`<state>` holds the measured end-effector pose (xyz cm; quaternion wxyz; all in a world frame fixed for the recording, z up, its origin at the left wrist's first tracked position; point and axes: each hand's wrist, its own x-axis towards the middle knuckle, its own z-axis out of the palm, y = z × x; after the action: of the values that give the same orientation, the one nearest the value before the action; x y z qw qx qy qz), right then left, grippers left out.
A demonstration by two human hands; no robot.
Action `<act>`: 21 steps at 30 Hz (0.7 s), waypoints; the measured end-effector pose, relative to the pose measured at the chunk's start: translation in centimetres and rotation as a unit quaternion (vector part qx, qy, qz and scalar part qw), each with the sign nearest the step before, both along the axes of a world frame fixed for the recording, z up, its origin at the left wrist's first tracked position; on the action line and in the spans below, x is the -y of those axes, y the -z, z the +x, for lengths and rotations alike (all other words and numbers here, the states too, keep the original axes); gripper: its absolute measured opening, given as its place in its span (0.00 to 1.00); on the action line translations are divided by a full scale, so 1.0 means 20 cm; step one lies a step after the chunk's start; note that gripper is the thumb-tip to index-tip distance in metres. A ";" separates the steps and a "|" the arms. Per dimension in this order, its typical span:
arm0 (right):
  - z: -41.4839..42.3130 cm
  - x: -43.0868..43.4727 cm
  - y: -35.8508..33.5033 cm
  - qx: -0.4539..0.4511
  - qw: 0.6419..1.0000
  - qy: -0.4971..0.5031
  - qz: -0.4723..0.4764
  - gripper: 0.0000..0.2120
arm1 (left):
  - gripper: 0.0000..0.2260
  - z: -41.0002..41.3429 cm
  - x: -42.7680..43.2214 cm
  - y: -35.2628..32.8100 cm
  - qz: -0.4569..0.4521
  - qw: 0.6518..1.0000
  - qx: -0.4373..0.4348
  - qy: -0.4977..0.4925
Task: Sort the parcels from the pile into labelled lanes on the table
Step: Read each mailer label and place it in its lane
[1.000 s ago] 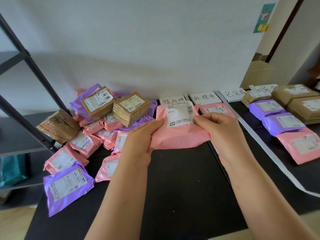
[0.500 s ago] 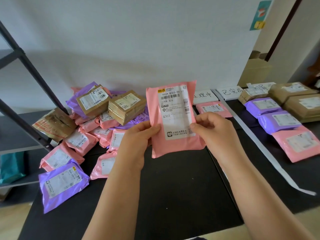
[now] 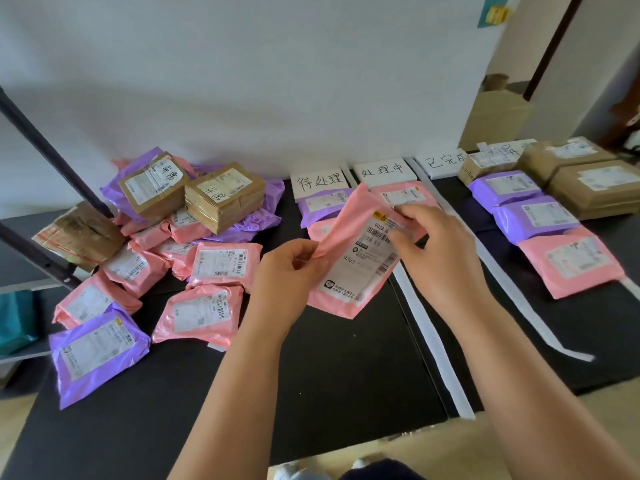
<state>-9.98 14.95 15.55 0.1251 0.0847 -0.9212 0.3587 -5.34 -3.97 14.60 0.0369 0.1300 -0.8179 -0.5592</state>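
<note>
I hold a pink parcel [image 3: 349, 258] with a white label above the black table [image 3: 346, 375], tilted to the right. My left hand [image 3: 287, 275] pinches its left edge. My right hand [image 3: 433, 251] grips its upper right part, over the label. The pile [image 3: 180, 237] of pink, purple and brown parcels lies at the left. Handwritten lane cards [image 3: 320, 181] stand along the wall. A purple parcel [image 3: 322, 204] and a pink one lie in the first lane, a pink parcel [image 3: 401, 195] in the second.
White tape strips [image 3: 429, 341] split the table into lanes. Purple parcels [image 3: 533, 216], a pink one [image 3: 571, 261] and brown boxes [image 3: 595, 185] fill the right lanes. A dark shelf frame [image 3: 38, 150] stands at the left, with a teal bag on a low shelf.
The pink parcel was raised upright from a low flat hold, then tilted to the right and lowered. My right hand shifted up onto its label.
</note>
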 end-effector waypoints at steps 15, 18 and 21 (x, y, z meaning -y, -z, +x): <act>0.02 -0.14 0.11 0.172 0.972 0.073 -0.142 0.06 | 0.15 -0.21 -0.07 0.16 -0.087 0.993 -0.063 -0.046; 0.00 -0.21 0.18 0.175 0.961 0.125 -0.175 0.06 | 0.23 -0.22 -0.14 0.23 -0.098 0.992 -0.044 -0.073; -0.04 -0.31 0.23 0.187 0.946 0.177 -0.194 0.05 | 0.25 -0.26 -0.21 0.28 -0.053 0.996 0.025 -0.074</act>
<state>-10.75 21.17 10.92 0.0259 -0.1749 -0.8406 0.5121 -10.52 0.16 8.99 0.0645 0.2015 -0.8355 -0.5071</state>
